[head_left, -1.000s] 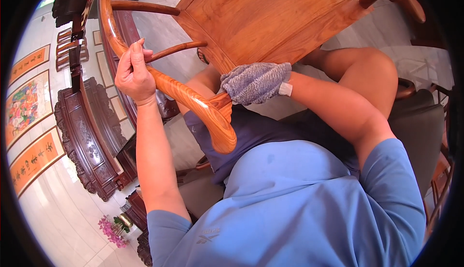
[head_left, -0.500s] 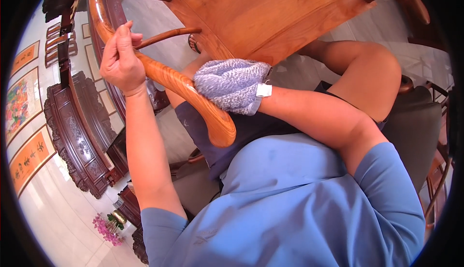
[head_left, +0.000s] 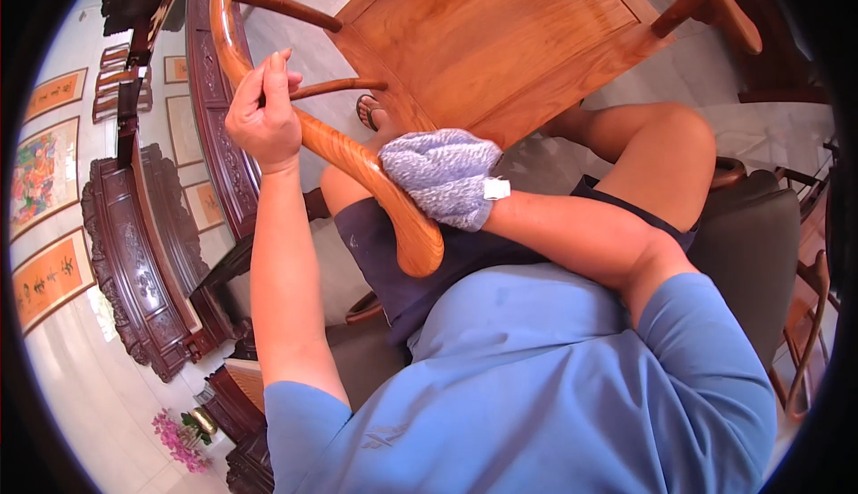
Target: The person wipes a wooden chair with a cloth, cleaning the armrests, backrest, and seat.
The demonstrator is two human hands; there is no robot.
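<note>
A wooden chair with a broad orange-brown seat [head_left: 500,38] stands in front of me. Its curved armrest [head_left: 416,242] slants down toward my lap and ends in a rounded tip. My left hand [head_left: 266,111] is closed around the armrest further up, its thumb pointing upward. On my right hand is a grey-blue terry cloth mitt [head_left: 438,177] with a white tag at the cuff. The mitt rests against the armrest's right side, below my left hand. It covers my right hand, so the fingers inside are hidden.
Slim wooden supports [head_left: 344,85] join the armrest to the seat. My bare legs [head_left: 661,141] flank the near side of the chair. Carved dark furniture [head_left: 134,270] stands at left, with framed pictures [head_left: 49,172] beyond and pink flowers [head_left: 179,440] at lower left.
The chair, the armrest and both hands appear further right and slightly lower as the view shifts. My left hand keeps its hold, and the mitt stays against the armrest.
</note>
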